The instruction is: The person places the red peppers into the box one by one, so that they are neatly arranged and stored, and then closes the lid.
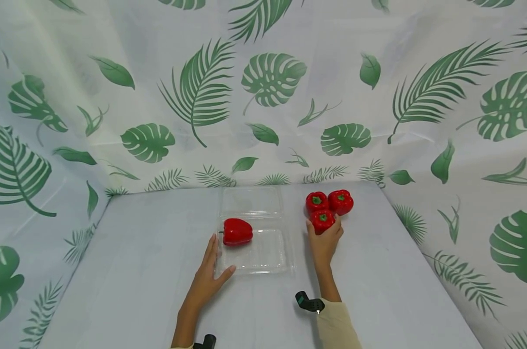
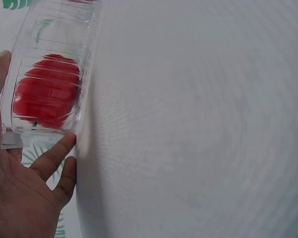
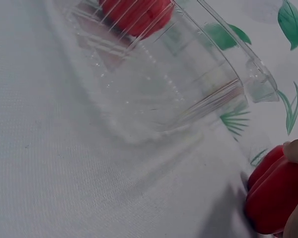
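A clear plastic clamshell container [image 1: 268, 261] lies opened on the table, its lid [image 1: 251, 201] folded back away from me. On its side in the left of the base lies a red bell pepper [image 1: 237, 231], stem to the left. My left hand [image 1: 204, 285] rests at the container's near left corner, fingers extended along the left side and thumb spread by the front edge. To the right of the container, my right hand [image 1: 324, 246] grips the nearest of three red bell peppers, this bell pepper [image 3: 278, 193] standing stem up between thumb and fingers.
Right behind the gripped pepper stand two more red bell peppers, a left one [image 1: 316, 200] and a right one [image 1: 341, 201]. A pale cloth covers the table [image 1: 137, 271]. Leaf-printed sheets [image 1: 272, 80] rise at the back and both sides.
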Demonstrator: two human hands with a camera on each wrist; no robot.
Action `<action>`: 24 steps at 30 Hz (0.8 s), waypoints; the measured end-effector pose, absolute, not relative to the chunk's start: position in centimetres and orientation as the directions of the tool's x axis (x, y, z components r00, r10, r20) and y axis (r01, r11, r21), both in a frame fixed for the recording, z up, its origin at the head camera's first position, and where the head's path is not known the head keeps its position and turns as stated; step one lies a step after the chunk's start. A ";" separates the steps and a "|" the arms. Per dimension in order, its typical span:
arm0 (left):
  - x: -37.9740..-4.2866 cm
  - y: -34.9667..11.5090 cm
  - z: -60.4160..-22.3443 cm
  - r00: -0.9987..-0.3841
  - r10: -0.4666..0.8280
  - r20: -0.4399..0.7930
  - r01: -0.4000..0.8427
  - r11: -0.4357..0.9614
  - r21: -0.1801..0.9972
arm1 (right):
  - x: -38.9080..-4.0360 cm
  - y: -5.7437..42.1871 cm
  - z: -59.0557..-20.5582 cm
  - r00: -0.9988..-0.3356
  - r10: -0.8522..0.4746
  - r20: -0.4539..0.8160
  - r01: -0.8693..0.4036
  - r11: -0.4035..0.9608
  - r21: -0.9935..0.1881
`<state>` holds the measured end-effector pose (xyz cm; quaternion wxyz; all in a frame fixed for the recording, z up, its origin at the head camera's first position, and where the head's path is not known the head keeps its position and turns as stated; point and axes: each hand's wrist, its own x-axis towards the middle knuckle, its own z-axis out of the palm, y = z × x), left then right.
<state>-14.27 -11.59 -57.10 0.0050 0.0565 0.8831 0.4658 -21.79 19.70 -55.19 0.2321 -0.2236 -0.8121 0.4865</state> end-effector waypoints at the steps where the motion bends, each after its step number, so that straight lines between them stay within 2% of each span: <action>1: -14.3 -11.6 -57.1 -0.994 0.105 0.042 0.094 0.561 0.822 | -21.7 19.6 -55.2 -0.792 0.591 0.154 0.141 0.423 -0.895; 10: -14.2 -11.5 -57.3 -0.994 0.101 0.033 0.084 0.553 0.829 | -21.5 19.8 -55.7 -0.757 0.634 0.156 0.134 0.385 -0.913; 24: -14.3 -11.5 -57.1 -0.994 0.099 0.044 0.093 0.557 0.825 | -21.3 19.9 -55.2 -0.686 0.700 0.198 0.035 0.304 -0.952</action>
